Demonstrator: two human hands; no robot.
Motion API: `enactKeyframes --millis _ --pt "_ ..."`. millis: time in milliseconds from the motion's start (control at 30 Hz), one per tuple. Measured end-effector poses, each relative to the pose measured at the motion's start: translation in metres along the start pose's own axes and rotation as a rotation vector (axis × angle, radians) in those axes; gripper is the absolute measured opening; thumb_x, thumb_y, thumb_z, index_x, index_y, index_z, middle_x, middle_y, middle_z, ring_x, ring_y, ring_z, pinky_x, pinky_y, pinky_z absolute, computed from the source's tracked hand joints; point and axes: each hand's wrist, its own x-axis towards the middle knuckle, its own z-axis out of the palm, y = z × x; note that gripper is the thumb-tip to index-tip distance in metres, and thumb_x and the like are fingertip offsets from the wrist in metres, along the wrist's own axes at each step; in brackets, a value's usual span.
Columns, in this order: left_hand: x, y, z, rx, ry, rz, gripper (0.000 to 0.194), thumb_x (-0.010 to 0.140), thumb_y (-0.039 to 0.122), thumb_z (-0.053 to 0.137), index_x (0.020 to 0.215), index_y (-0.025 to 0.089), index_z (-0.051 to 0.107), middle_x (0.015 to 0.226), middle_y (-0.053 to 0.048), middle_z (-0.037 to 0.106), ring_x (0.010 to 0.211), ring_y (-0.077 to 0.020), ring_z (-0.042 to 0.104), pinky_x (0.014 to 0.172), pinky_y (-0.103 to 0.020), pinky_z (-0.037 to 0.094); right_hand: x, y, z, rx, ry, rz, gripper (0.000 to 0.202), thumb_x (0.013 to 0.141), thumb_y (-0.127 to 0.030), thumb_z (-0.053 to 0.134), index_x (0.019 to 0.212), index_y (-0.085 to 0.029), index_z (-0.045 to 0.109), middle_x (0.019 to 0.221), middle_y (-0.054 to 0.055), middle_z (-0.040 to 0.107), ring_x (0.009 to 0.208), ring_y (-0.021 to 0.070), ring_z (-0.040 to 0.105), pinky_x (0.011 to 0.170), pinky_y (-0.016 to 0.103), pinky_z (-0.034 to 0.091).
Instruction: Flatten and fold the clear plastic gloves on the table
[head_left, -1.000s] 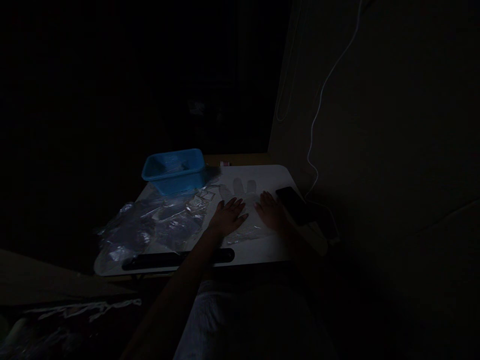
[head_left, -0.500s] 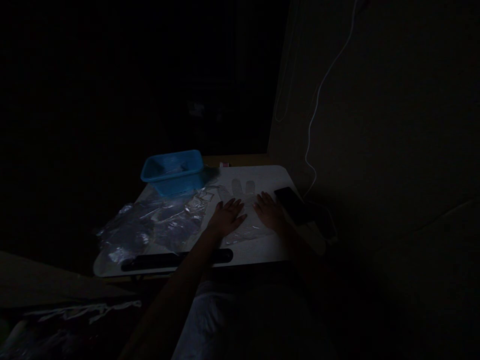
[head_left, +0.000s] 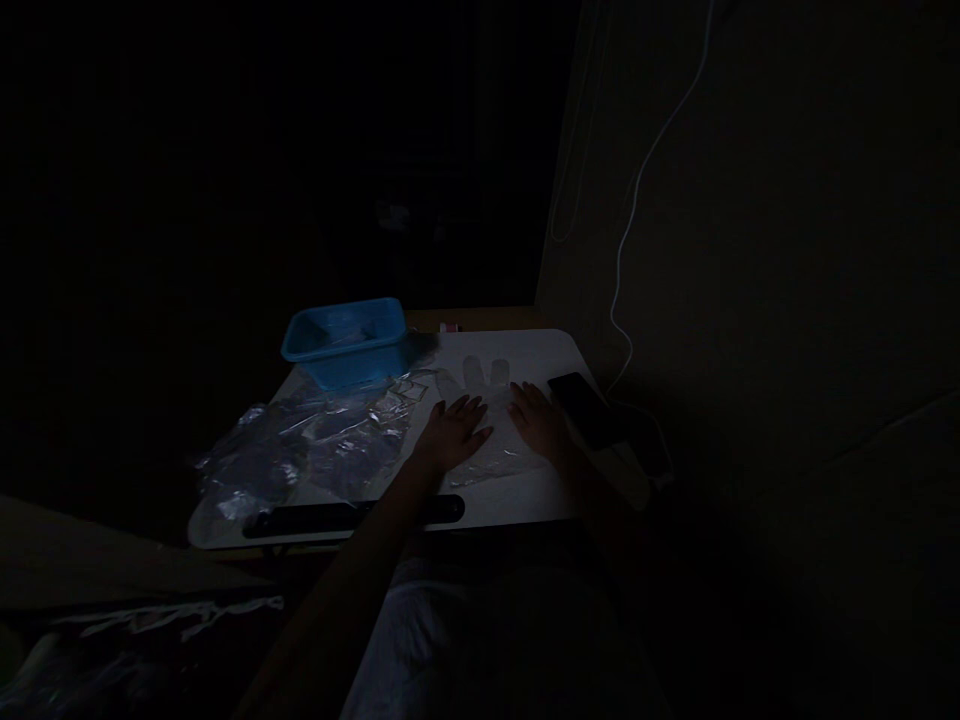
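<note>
A clear plastic disposable glove (head_left: 496, 455) lies spread on the white table (head_left: 525, 345), its finger parts pointing away from me. My left hand (head_left: 451, 432) rests flat on the glove's left side, fingers apart. On its right side lies my right hand (head_left: 537, 418), palm down with the fingers stretched out. Neither hand grips anything. To the left of my left hand is a loose heap of crinkled clear plastic (head_left: 330, 440), its separate pieces hard to make out in the dim light.
A blue plastic basket (head_left: 345, 355) stands at the table's back left. A dark phone (head_left: 581, 405) lies near the right edge. Along the front edge runs a black strip (head_left: 307, 519). A white cable (head_left: 619, 265) hangs down the wall on the right.
Both hands stay almost in place on the glove. The fingers of my right hand have shifted very slightly; the rest looks the same.
</note>
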Motion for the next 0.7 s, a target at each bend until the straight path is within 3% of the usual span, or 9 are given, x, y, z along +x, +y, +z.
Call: enactKeyframes --millis 700 --pt "-0.0001 0.0007 -0.0002 -0.004 0.002 0.003 0.051 0.088 0.048 0.024 0.13 0.022 0.038 0.14 -0.005 0.035 0.129 -0.0233 0.029 0.1 -0.05 0.024 -0.0005 -0.0017 -0.003 -0.013 -0.014 0.007 0.044 0.091 -0.035 0.028 0.128 -0.016 0.043 0.134 0.013 0.043 0.123 0.0251 0.038 0.098 0.048 0.028"
